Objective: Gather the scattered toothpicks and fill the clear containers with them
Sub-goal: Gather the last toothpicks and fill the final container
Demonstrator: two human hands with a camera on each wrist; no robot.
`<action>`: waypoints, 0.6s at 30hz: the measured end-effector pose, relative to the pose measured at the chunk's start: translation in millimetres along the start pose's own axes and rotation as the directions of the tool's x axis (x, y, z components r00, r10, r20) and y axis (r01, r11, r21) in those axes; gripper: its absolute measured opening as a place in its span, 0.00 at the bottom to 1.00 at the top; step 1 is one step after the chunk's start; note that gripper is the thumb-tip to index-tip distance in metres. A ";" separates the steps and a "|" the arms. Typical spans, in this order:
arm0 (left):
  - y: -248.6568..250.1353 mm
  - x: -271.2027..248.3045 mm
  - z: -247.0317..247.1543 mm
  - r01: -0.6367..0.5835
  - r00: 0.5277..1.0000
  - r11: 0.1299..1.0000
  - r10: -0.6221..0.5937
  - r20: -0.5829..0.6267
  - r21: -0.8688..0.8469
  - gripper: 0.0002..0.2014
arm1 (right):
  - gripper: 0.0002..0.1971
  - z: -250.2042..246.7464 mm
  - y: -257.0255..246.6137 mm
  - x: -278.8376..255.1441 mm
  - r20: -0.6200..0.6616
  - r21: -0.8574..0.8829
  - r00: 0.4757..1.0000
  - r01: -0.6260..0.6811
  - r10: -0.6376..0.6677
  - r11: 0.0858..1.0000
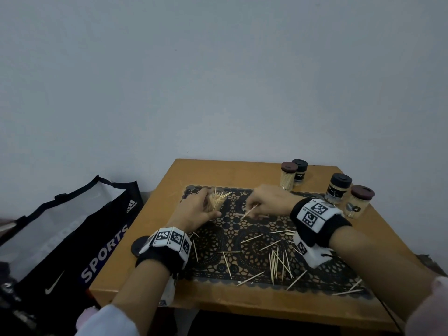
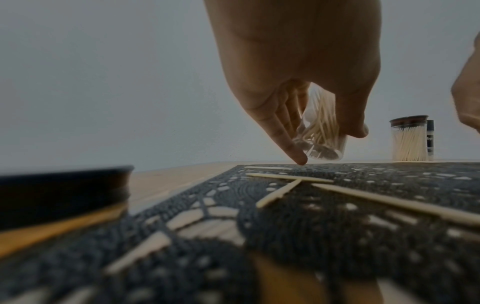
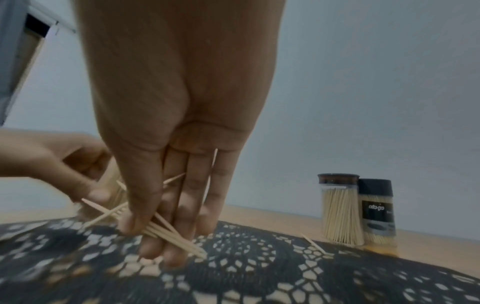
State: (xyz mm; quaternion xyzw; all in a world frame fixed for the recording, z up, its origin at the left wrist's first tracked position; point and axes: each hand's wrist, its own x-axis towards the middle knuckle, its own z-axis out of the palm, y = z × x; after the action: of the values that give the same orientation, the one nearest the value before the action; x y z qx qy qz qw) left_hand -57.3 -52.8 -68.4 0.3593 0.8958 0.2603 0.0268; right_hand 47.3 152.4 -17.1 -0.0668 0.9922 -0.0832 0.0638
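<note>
My left hand (image 1: 197,210) grips an open clear container (image 1: 216,202) part full of toothpicks, tilted over the lace mat's far left corner. In the left wrist view the container (image 2: 319,133) hangs between thumb and fingers, its base a little above the mat. My right hand (image 1: 264,202) sits just right of it and pinches a small bundle of toothpicks (image 3: 171,234) between thumb and fingers, tips down near the mat. Several loose toothpicks (image 1: 276,260) lie scattered over the near half of the black lace mat (image 1: 242,241).
Four capped containers full of toothpicks stand at the table's back right: one pair (image 1: 292,175) and another pair (image 1: 349,197). A black lid (image 1: 139,246) lies by the left table edge. A black sports bag (image 1: 72,236) stands on the floor to the left.
</note>
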 end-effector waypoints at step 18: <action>-3.5 7.2 9.0 -0.121 0.988 0.984 0.132 0.085 -0.128 0.32 | 0.11 -41.9 -55.6 48.6 -0.014 -0.194 0.999 0.034 -0.037 0.980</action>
State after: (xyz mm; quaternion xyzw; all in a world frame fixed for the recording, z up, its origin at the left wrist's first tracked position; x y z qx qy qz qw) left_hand -62.8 -46.1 -76.9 0.4248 0.8512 0.2991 0.0741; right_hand 0.6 97.7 27.9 -0.0897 0.9948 0.0122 0.0469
